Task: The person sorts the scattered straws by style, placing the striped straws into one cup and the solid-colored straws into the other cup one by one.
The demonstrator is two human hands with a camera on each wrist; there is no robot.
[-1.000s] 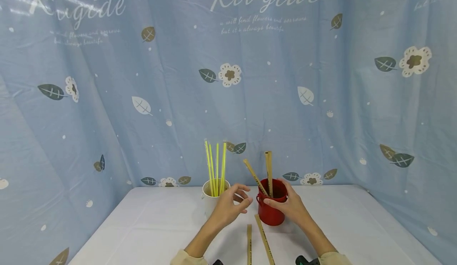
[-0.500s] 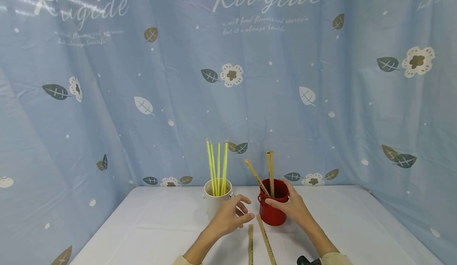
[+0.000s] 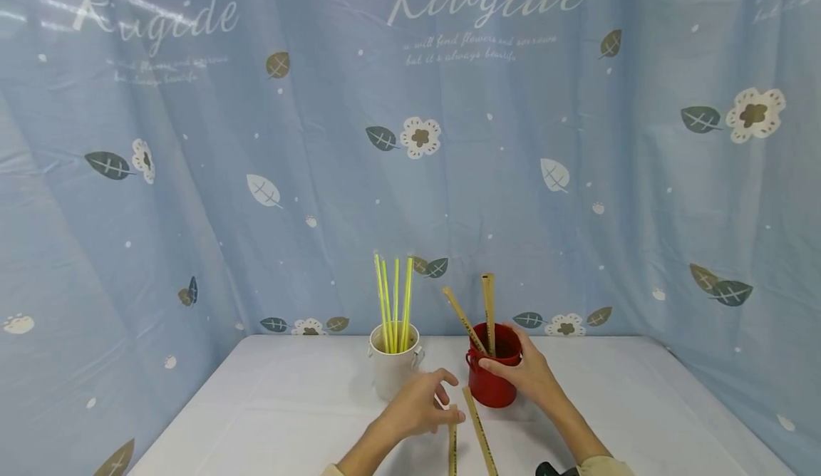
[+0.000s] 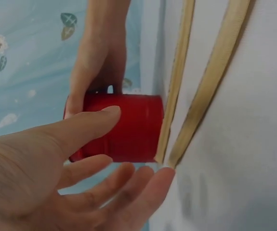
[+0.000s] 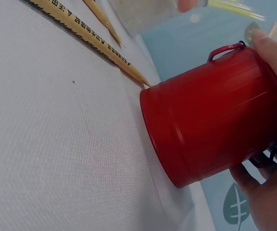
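My right hand (image 3: 531, 375) grips a small red metal bucket (image 3: 492, 385) by its upper part, thumb on the near side and fingers behind. Several paper-wrapped chopsticks (image 3: 490, 305) lean inside that bucket. Two more printed sleeves lie on the white table before it: the right-hand chopstick packet (image 3: 479, 431) and the left-hand chopstick packet (image 3: 452, 454). Over the far end of the left-hand one hovers my left hand (image 3: 415, 406), thumb and fingers apart, holding nothing. In the left wrist view, its lower fingertips are close to the packet ends (image 4: 181, 144); contact cannot be told.
A white bucket (image 3: 387, 376) stands left of the red one, with several yellow sticks (image 3: 408, 298) upright in it. Behind the white tabletop (image 3: 282, 405) hangs a blue patterned curtain (image 3: 474, 212). A dark object (image 3: 546, 469) shows beside the right sleeve.
My left hand has moved down and right, from beside the white bucket to over the left-hand chopstick packet. The right hand keeps its grip on the red bucket, which stays in place.
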